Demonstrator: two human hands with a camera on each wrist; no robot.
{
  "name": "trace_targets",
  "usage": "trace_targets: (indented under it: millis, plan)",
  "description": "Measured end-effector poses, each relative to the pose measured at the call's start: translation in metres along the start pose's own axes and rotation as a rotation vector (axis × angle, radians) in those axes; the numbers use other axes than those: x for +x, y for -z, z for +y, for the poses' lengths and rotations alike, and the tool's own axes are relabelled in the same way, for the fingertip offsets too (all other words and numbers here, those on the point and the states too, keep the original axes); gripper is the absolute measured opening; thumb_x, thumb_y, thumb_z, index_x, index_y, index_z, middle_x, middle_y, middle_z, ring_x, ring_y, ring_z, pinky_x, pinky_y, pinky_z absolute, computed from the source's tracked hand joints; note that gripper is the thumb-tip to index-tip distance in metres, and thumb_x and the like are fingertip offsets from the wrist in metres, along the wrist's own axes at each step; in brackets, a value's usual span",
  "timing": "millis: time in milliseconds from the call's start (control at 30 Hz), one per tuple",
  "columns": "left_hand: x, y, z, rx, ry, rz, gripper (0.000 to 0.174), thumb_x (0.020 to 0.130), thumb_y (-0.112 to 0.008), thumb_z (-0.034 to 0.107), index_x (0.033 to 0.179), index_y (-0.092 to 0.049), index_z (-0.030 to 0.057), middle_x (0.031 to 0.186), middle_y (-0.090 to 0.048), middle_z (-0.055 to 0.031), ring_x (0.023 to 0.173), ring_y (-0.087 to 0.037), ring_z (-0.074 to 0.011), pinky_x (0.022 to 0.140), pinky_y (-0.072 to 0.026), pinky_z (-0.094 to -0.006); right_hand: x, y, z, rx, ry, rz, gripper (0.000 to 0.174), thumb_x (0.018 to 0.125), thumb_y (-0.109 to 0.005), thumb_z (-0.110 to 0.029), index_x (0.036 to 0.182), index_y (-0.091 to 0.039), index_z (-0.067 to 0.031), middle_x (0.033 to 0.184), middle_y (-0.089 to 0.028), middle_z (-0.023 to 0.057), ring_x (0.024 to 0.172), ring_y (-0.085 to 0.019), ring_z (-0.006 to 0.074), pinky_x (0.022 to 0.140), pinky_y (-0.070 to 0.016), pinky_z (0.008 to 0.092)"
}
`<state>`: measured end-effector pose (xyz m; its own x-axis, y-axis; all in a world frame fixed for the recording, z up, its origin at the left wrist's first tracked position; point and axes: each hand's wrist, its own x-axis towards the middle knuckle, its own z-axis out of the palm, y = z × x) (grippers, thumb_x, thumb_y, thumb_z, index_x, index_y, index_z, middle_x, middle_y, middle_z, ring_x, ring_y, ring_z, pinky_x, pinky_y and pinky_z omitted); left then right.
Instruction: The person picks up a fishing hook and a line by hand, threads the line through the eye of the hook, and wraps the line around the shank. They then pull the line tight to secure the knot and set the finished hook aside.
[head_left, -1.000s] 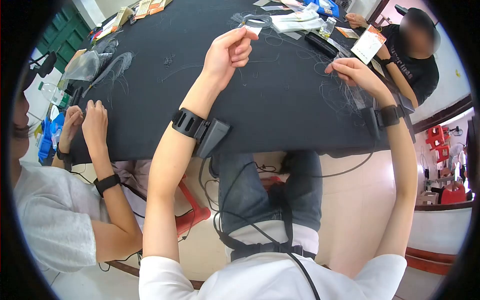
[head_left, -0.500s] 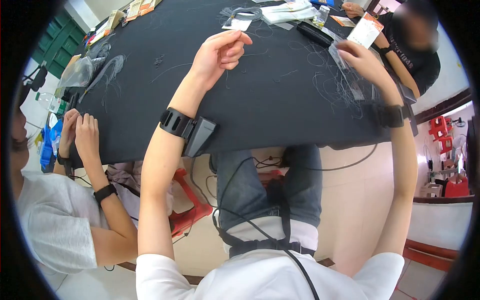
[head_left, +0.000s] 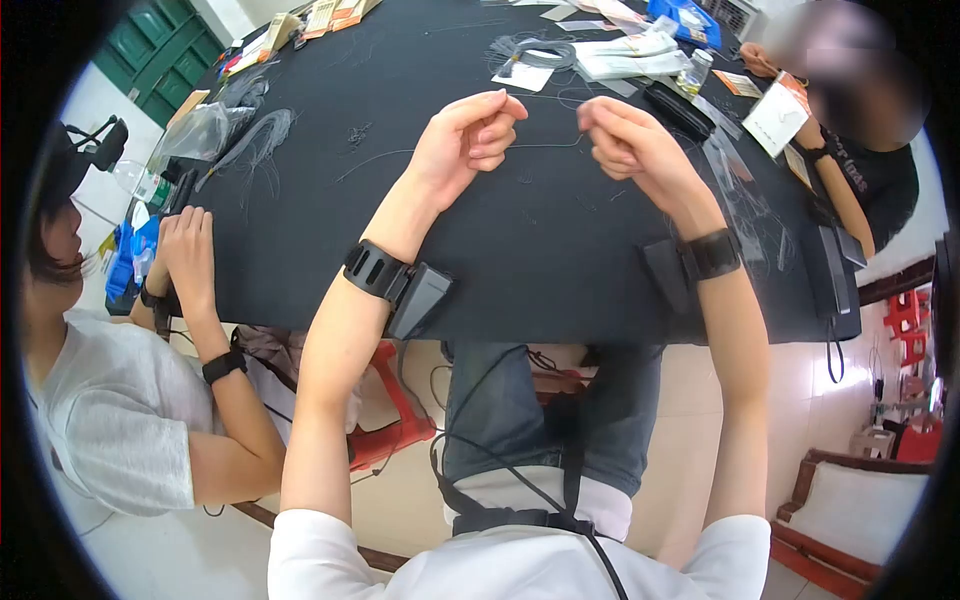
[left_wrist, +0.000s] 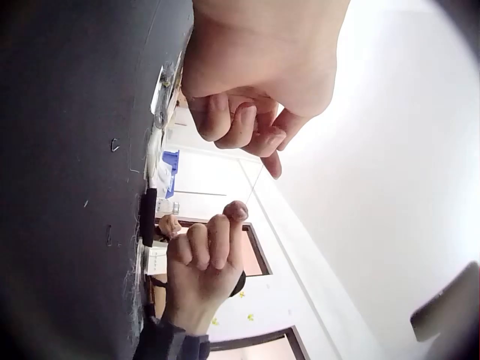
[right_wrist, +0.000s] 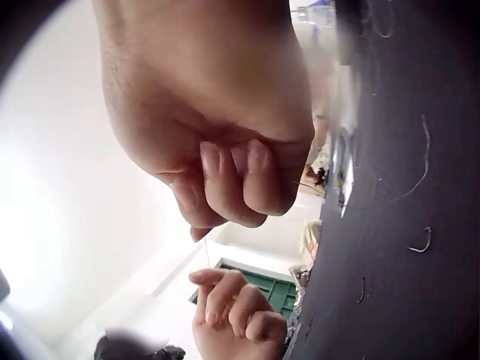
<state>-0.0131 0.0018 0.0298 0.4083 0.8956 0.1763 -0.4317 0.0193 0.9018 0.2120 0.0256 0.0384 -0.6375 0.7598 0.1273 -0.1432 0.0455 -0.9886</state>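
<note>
1. Left hand (head_left: 465, 145) and right hand (head_left: 630, 150), fingers curled, pinch a fine thread (left_wrist: 256, 180) spanning the air between them; a loose pinch could drop it.
2. Pulling too hard might snap something so thin.
3. Below, a small hook (right_wrist: 428, 241) on the bench (head_left: 560, 260) could snag a trailing end.
4. Farther out, the grey coil (head_left: 550, 46) might tangle with it.

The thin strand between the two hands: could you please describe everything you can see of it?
The thin strand is pale, very fine and looks straight and taut. It spans the short gap between the left hand and the right hand, raised above the black tabletop. The fingers of each hand appear to pinch it, hiding its ends. It could be nylon; its material and any knots are too small to tell.
</note>
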Motion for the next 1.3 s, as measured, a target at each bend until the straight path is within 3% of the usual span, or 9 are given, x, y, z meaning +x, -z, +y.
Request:
trace_targets:
  millis: [233, 300, 433, 467, 567, 733, 833, 1167, 1300]
  plan:
    - [0.002, 0.002, -0.002, -0.161, -0.002, -0.127, 0.026, 0.094, -0.038, 0.022, 0.089, -0.056, 0.0046, 0.057, -0.029, 0.0063, 0.051, -0.026, -0.0047, 0.044, -0.0237, -0.0183, -0.004, 0.030, 0.018, 0.178, -0.034, 0.359, 0.023, 0.094, -0.040, -0.023, 0.094, -0.053, -0.0026, 0.052, -0.025, -0.0088, 0.043, -0.022, 0.0006, 0.039, -0.0166, 0.0177]
    - [0.000, -0.001, 0.002, -0.241, -0.096, -0.213, 0.026, 0.095, -0.036, 0.022, 0.091, -0.055, 0.0046, 0.058, -0.030, 0.0059, 0.052, -0.027, -0.0055, 0.044, -0.0249, -0.0186, -0.006, 0.033, 0.019, 0.091, -0.057, 0.347, 0.026, 0.093, -0.043, -0.025, 0.097, -0.055, -0.0023, 0.055, -0.036, -0.0074, 0.047, -0.029, 0.0018, 0.042, -0.0238, 0.0176]
    - [-0.013, -0.012, 0.031, -0.519, -0.318, -0.148, 0.025, 0.092, -0.040, 0.023, 0.100, -0.060, 0.0088, 0.079, -0.053, -0.0022, 0.076, -0.047, -0.0164, 0.061, -0.0392, -0.0254, -0.002, 0.016, 0.024, -0.159, -0.033, 0.491, 0.035, 0.089, -0.048, -0.031, 0.106, -0.056, -0.0021, 0.077, -0.058, 0.0004, 0.070, -0.047, 0.0073, 0.063, -0.0387, 0.0211]
    - [-0.017, -0.005, 0.046, -0.580, -0.441, -0.184, 0.024, 0.092, -0.042, 0.023, 0.103, -0.060, 0.0118, 0.096, -0.054, -0.0020, 0.088, -0.047, -0.0193, 0.070, -0.0401, -0.0303, 0.000, 0.020, 0.030, -0.149, -0.037, 0.477, 0.041, 0.086, -0.052, -0.034, 0.111, -0.055, -0.0016, 0.099, -0.060, 0.0064, 0.092, -0.049, 0.0127, 0.081, -0.0375, 0.0258]
    - [-0.043, 0.007, 0.099, -0.486, -0.841, -0.353, 0.026, 0.090, -0.044, 0.025, 0.110, -0.057, 0.0158, 0.128, -0.047, -0.0017, 0.112, -0.044, -0.0247, 0.088, -0.0384, -0.0408, 0.000, 0.016, 0.028, -0.153, -0.011, 0.563, 0.041, 0.085, -0.053, -0.033, 0.111, -0.054, -0.0009, 0.097, -0.059, 0.0050, 0.094, -0.050, 0.0128, 0.083, -0.0370, 0.0259]
    - [-0.037, -0.043, 0.075, -0.132, -0.648, 0.007, 0.037, 0.092, -0.039, 0.029, 0.121, -0.047, 0.0082, 0.131, -0.042, -0.0135, 0.113, -0.044, -0.0262, 0.088, -0.0358, -0.0385, -0.003, 0.007, 0.021, -0.031, 0.031, 0.342, 0.036, 0.085, -0.055, -0.030, 0.106, -0.057, -0.0013, 0.089, -0.058, 0.0027, 0.078, -0.051, 0.0081, 0.069, -0.0404, 0.0220]
    - [-0.014, -0.050, 0.027, 0.138, -0.453, 0.170, 0.041, 0.091, -0.037, 0.033, 0.120, -0.048, 0.0072, 0.129, -0.046, -0.0073, 0.112, -0.042, -0.0157, 0.090, -0.0322, -0.0315, -0.008, 0.001, 0.015, -0.045, 0.028, 0.121, 0.033, 0.086, -0.054, -0.030, 0.103, -0.057, -0.0019, 0.084, -0.058, 0.0014, 0.071, -0.051, 0.0065, 0.063, -0.0405, 0.0200]
    - [0.002, -0.038, -0.034, 0.177, -0.154, 0.036, 0.047, 0.092, -0.033, 0.042, 0.128, -0.042, 0.0117, 0.138, -0.033, -0.0050, 0.124, -0.030, -0.0207, 0.105, -0.0192, -0.0386, -0.008, -0.021, 0.020, -0.110, 0.021, 0.004, 0.036, 0.086, -0.056, -0.029, 0.110, -0.052, -0.0018, 0.084, -0.057, 0.0024, 0.068, -0.051, 0.0070, 0.058, -0.0413, 0.0191]
    - [0.000, -0.042, -0.032, 0.170, -0.130, 0.009, 0.047, 0.092, -0.033, 0.041, 0.128, -0.042, 0.0113, 0.140, -0.032, -0.0048, 0.126, -0.029, -0.0208, 0.101, -0.0282, -0.0384, -0.007, -0.028, 0.028, -0.091, 0.025, -0.038, 0.034, 0.086, -0.056, -0.031, 0.106, -0.054, -0.0023, 0.082, -0.056, 0.0018, 0.067, -0.050, 0.0068, 0.057, -0.0410, 0.0190]
